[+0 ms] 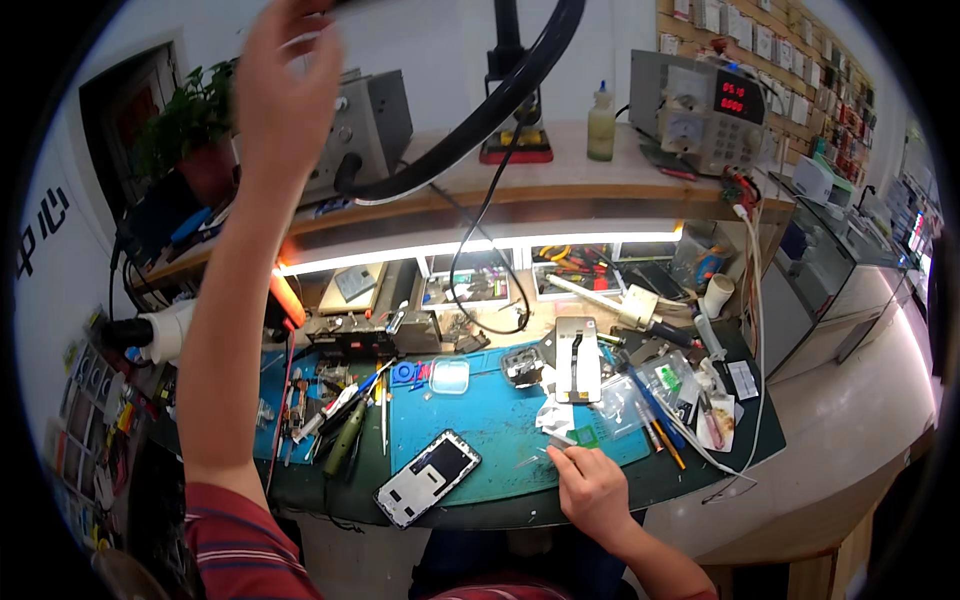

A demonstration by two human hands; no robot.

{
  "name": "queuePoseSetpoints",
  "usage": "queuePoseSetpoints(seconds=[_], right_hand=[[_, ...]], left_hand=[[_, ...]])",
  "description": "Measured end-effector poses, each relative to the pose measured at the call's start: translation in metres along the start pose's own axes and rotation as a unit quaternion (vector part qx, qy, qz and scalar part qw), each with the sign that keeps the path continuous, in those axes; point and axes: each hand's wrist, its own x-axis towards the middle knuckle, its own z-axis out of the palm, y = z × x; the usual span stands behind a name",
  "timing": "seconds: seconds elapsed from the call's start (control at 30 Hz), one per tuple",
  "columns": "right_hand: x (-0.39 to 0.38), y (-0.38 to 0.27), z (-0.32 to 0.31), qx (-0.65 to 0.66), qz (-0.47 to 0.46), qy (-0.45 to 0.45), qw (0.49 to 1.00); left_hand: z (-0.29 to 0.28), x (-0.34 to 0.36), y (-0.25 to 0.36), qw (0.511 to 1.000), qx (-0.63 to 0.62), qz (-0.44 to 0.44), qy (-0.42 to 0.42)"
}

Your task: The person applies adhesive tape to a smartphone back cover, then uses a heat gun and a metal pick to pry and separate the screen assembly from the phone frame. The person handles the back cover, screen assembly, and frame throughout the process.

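Observation:
My left arm reaches up past the shelf, and my left hand (287, 85) is at the top edge, blurred, its fingers partly cut off. A thick black bendable hose (470, 130) arches to the right of it. Low over the front of the blue work mat (480, 440), my right hand (592, 490) is closed in a pinch. A small pale, flat piece (560, 437) shows at its fingertips; its kind is unclear. To its left lies a phone frame (427, 478), dark with silvery panels, tilted across the mat's front edge. Farther back rests a white phone screen panel (577, 375) with a black flex cable.
A clear plastic box (449, 376) sits at the mat's back. Pens, tweezers and a green-handled tool (345, 438) crowd the left; clear bags (625, 405) and tools crowd the right. Above, the shelf (440, 180) carries a power supply (700, 110) and a bottle (601, 125).

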Motion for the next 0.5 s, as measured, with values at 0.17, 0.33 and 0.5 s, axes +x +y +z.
queuePoseSetpoints(seconds=[0.17,0.33,0.5], right_hand=[[-0.002,-0.002,0.004,0.009,0.0,-0.007,1.0],[-0.007,0.0,0.0,0.016,0.029,-0.017,0.999],[0.003,-0.004,0.001,0.027,0.022,-0.034,0.999]], left_hand=[[0.154,0.062,-0.092,0.925,-0.003,-0.293,-0.243],[0.261,0.065,-0.12,0.892,-0.029,-0.311,-0.327],[0.258,0.083,-0.162,0.887,-0.155,-0.309,-0.307]])
